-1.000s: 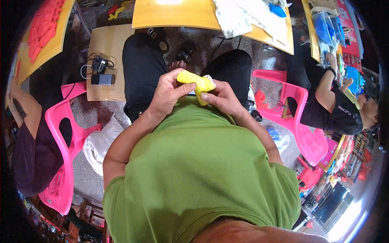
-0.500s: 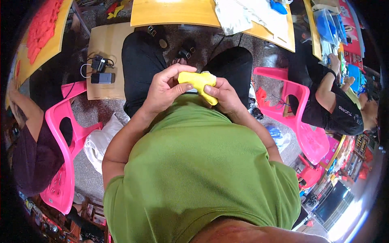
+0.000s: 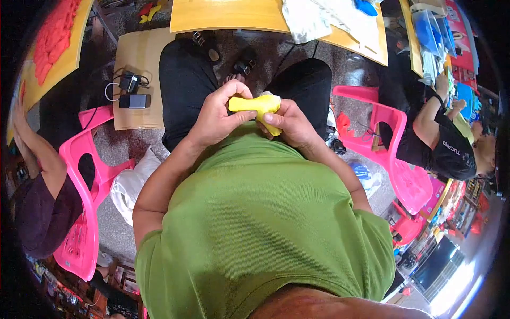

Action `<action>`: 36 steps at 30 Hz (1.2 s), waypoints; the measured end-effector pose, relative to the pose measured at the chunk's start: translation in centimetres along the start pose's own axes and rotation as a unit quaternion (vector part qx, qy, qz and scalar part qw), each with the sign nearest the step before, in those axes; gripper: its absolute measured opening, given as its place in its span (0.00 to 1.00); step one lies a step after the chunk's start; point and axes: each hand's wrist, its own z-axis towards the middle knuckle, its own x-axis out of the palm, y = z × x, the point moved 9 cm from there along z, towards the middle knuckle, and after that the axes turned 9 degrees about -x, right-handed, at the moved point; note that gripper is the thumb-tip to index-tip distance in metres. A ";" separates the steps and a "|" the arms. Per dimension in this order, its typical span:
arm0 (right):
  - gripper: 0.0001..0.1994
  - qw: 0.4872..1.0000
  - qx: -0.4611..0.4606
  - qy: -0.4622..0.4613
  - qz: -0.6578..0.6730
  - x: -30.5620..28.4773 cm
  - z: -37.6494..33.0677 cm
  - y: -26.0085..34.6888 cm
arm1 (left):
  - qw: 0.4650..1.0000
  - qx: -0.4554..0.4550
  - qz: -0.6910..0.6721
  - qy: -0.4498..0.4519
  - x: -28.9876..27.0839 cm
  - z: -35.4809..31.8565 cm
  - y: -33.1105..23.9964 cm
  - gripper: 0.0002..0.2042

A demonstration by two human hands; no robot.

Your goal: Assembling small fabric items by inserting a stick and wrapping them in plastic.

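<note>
Above my lap I hold a small yellow cloth piece (image 3: 259,105), branched in shape, with a bit of white showing at its upper right end. My left hand (image 3: 222,114) grips its left arm between the thumb and bent fingers. On the other side my right hand (image 3: 295,123) has its thumb pressed on the middle, near the lower branch, with the fingers behind. The piece looks plump, as if stuffed. Both hands partly cover it, so its full shape is hidden.
Ahead stands a wooden table (image 3: 228,16) with white cloth or plastic (image 3: 305,21) on it. A black box-shaped device (image 3: 134,101) lies on cardboard (image 3: 125,61) at left. Pink chairs (image 3: 79,212) flank me, with people seated on both sides. Red pieces (image 3: 56,37) cover the left table.
The yellow piece has turned so its left arm points more to the left. My left fingers have lifted and curled more, and the thumb has shifted along it.
</note>
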 end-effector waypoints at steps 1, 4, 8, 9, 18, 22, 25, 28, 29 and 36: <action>0.17 1.000 0.000 -0.001 0.001 0.0 -0.1 0.1 | 1.000 -0.001 0.000 0.001 0.0 0.0 -0.1 0.12; 0.15 0.999 -0.001 0.019 -0.028 0.8 -0.1 0.9 | 1.000 0.018 0.018 0.016 0.3 -0.1 -0.6 0.12; 0.16 0.998 -0.019 -0.016 -0.064 0.6 -0.1 2.0 | 0.999 0.029 0.015 0.011 0.2 -0.1 -0.3 0.13; 0.15 0.995 -0.013 -0.035 -0.097 0.1 -0.1 2.0 | 0.999 0.041 0.014 0.019 0.3 -0.2 -0.6 0.14; 0.17 0.980 -0.034 0.016 -0.194 0.7 -0.4 3.8 | 0.996 0.071 0.009 0.043 0.7 -0.2 -1.8 0.15; 0.18 0.975 -0.032 0.019 -0.220 1.0 -0.5 4.6 | 0.995 0.077 0.022 0.067 0.8 -0.3 -1.8 0.16; 0.18 0.984 -0.059 -0.033 -0.164 0.7 -0.6 5.5 | 0.994 0.071 0.042 0.076 1.4 -0.4 -1.2 0.15; 0.19 0.977 -0.083 -0.037 -0.192 0.3 -0.6 5.4 | 0.991 0.041 -0.120 0.051 1.3 -0.7 -1.3 0.16; 0.19 0.977 -0.099 -0.040 -0.183 0.4 -0.6 5.7 | 0.988 0.007 -0.146 0.045 1.2 -0.6 -1.1 0.15; 0.17 0.972 -0.131 -0.046 -0.189 0.7 -0.7 5.8 | 0.997 0.006 -0.055 0.047 0.9 -0.6 -1.3 0.11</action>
